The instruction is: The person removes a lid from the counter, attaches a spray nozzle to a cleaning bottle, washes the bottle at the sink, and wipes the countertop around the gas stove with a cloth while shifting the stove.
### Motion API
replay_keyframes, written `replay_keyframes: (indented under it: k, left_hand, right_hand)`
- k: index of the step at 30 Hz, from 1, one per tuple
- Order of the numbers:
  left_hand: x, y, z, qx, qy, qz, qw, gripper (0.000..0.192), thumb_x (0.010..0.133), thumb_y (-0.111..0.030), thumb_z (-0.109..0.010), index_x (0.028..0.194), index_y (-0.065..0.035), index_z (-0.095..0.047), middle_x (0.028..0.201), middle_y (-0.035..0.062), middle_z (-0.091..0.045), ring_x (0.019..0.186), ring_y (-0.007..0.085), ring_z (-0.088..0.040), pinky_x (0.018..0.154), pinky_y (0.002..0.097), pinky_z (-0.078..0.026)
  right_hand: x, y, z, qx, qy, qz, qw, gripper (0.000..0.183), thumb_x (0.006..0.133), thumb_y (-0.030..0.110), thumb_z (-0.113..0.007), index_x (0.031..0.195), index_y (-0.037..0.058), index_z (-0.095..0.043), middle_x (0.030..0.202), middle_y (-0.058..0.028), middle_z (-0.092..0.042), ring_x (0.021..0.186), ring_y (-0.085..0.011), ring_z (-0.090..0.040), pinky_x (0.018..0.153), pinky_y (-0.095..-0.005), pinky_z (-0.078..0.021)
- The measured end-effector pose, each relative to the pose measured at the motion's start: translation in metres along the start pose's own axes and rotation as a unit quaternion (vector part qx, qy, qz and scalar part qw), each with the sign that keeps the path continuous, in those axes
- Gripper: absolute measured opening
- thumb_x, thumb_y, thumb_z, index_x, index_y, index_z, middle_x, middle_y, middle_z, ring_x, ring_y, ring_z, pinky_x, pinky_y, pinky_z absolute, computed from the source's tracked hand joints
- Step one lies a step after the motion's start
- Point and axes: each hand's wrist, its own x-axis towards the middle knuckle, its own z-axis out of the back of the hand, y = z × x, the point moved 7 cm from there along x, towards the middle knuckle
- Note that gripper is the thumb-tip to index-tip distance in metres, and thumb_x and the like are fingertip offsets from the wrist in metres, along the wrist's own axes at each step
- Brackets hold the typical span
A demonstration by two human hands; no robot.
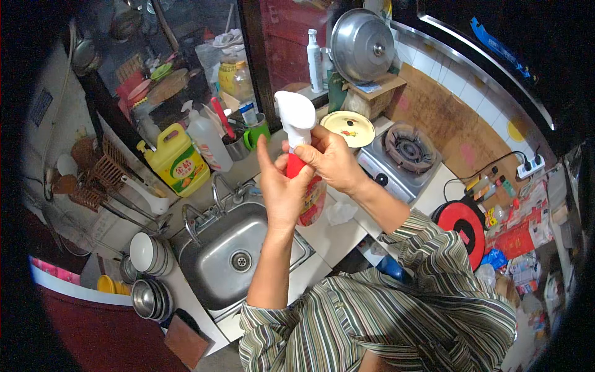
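Note:
A spray bottle with a white trigger head (pixel 295 114) and a red body stands upright in front of me, right of the sink, its lower part over the tiled counter. My left hand (pixel 285 193) wraps around the red neck, with one finger raised. My right hand (pixel 332 160) grips just under the white head, its thumb on the front. The trigger is mostly hidden. Behind the wrists, a pinkish labelled lower part of a bottle (pixel 314 202) shows, and a crumpled clear plastic piece (pixel 340 213) lies on the counter.
The steel sink (pixel 223 260) lies left, with stacked bowls (pixel 151 253) beyond it. A yellow detergent jug (pixel 177 160) and a clear pump bottle (pixel 208 139) stand behind the taps. At right are a lidded enamel pot (pixel 348 130), a gas stove (pixel 404 160) and a red round appliance (pixel 461 235).

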Motion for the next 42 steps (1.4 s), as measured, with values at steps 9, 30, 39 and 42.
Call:
replay_keyframes:
  k: [9,30,39,42]
  left_hand:
    - [-0.001,-0.012,-0.014,-0.190,0.030,0.008,0.981,0.094,0.066,0.009,-0.061,0.137,-0.0127,-0.003,0.118,0.0125,-0.034,0.104,0.0229,-0.047,0.083,0.0309,-0.045]
    - [-0.022,-0.023,-0.007,-0.247,-0.017,-0.067,0.967,0.081,0.070,-0.002,-0.061,0.136,-0.0107,-0.016,0.122,0.0119,-0.036,0.120,0.0255,-0.034,0.101,0.0408,-0.027]
    - [-0.106,0.084,-0.041,-0.577,0.216,0.356,0.702,0.078,0.075,-0.058,-0.054,0.128,-0.0059,-0.033,0.123,0.0153,-0.045,0.109,0.0326,-0.048,0.081,0.0497,-0.045]
    - [-0.109,0.093,-0.032,-0.576,0.220,0.330,0.715,0.077,0.072,-0.056,-0.058,0.125,-0.0053,-0.036,0.117,0.0148,-0.050,0.104,0.0327,-0.052,0.072,0.0475,-0.051]
  right_hand:
    - [0.001,0.020,-0.005,-0.001,-0.007,0.075,0.997,0.034,0.087,0.026,-0.052,0.106,-0.0020,-0.047,0.091,-0.0106,-0.058,0.086,-0.0151,-0.056,0.075,-0.0283,-0.0433]
    - [0.013,0.041,0.007,0.158,0.003,0.068,0.985,0.037,0.090,0.032,-0.045,0.107,0.0007,-0.038,0.079,-0.0056,-0.052,0.077,-0.0145,-0.055,0.073,-0.0272,-0.0463]
    - [0.019,0.054,-0.003,0.332,0.079,0.016,0.940,0.041,0.088,0.039,-0.044,0.098,-0.0004,-0.047,0.076,-0.0076,-0.049,0.074,-0.0210,-0.052,0.071,-0.0397,-0.0509]
    - [0.021,0.058,-0.007,0.363,0.115,0.033,0.924,0.043,0.087,0.040,-0.044,0.096,-0.0021,-0.048,0.078,-0.0093,-0.051,0.078,-0.0228,-0.054,0.074,-0.0405,-0.0501]
